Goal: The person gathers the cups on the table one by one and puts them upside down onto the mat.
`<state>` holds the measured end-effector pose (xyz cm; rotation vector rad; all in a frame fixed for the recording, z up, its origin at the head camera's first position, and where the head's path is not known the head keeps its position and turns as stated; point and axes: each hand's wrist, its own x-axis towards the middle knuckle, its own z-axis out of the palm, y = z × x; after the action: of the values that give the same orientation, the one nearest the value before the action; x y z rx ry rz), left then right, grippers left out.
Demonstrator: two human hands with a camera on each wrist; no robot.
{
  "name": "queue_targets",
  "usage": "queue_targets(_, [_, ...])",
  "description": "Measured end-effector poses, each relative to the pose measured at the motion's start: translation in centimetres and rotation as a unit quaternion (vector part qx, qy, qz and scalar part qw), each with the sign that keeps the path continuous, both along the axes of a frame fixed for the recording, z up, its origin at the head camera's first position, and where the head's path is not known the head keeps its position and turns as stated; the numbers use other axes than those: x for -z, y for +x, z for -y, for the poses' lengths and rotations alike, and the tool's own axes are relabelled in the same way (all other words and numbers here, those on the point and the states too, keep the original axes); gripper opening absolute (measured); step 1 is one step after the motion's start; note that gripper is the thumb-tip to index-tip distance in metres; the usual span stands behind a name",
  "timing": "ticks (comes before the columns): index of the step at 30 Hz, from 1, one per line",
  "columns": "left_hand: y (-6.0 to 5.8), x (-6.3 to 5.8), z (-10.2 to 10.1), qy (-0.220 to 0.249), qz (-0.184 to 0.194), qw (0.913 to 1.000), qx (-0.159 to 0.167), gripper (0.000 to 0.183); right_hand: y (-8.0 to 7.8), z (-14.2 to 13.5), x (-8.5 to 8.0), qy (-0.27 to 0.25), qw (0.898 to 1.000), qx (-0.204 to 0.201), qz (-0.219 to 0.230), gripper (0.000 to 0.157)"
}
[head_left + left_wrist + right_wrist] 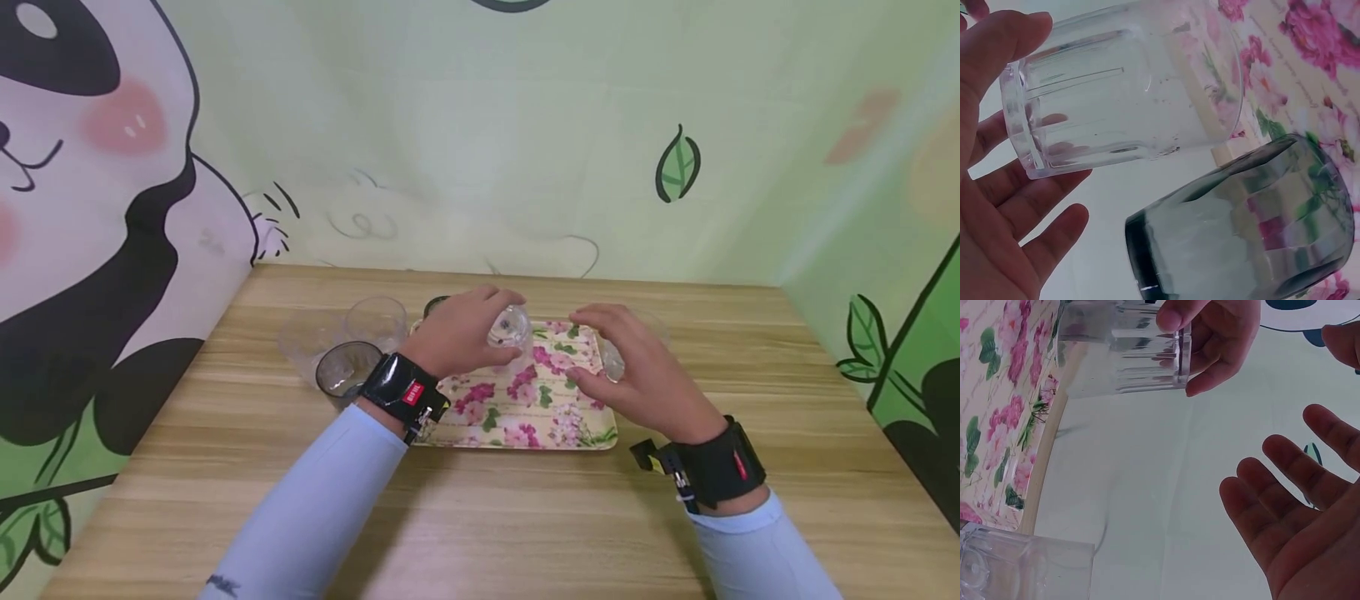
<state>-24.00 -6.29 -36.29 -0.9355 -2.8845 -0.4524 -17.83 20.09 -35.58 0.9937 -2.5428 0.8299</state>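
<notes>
My left hand (pixel 467 335) grips a clear glass (pixel 512 329) by its base end, thumb on one side and fingers on the other. The glass is upside down above the floral tray (pixel 495 429), its mouth facing the tray; whether its rim touches is unclear. Beside it in the left wrist view, a smoky grey glass (pixel 1241 231) also stands mouth down on the tray. My right hand (pixel 641 375) hovers at the tray's right side, holding nothing, fingers spread and relaxed. Partly behind it is another clear glass (pixel 613 363), also visible in the right wrist view (pixel 1029 569).
Left of the tray, a dark tinted glass (pixel 345 372) and clear glasses (pixel 377 323) stand close together near my left wrist. The wooden table (pixel 480 517) meets a printed wall (pixel 465 167) at the back.
</notes>
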Motion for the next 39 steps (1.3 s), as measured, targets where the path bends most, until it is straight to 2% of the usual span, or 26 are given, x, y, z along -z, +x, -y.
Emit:
queue_targets(7, [-0.8, 0.2, -0.2, 0.009, 0.016, 0.9998, -0.002, 0.07, -0.1, 0.2, 0.1, 0.003, 1.0, -0.001, -0.002, 0.062])
queue_targets(14, [-0.9, 0.1, -0.5, 0.002, 0.023, 0.9997, -0.001, 0.07, 0.0, 0.2, 0.2, 0.006, 1.0, 0.006, 0.01, 0.062])
queue_targets(21, [-1.5, 0.8, -0.7, -0.005, 0.016, 0.9998, 0.006, 0.068, -0.1, 0.4, 0.0, 0.007, 1.0, 0.003, 0.01, 0.06])
queue_targets(39, [-2.4, 2.0, -0.9, -0.01, 0.028, 0.9995, 0.005, 0.064, 0.0, 0.2, 0.0, 0.014, 1.0, 0.008, 0.015, 0.058])
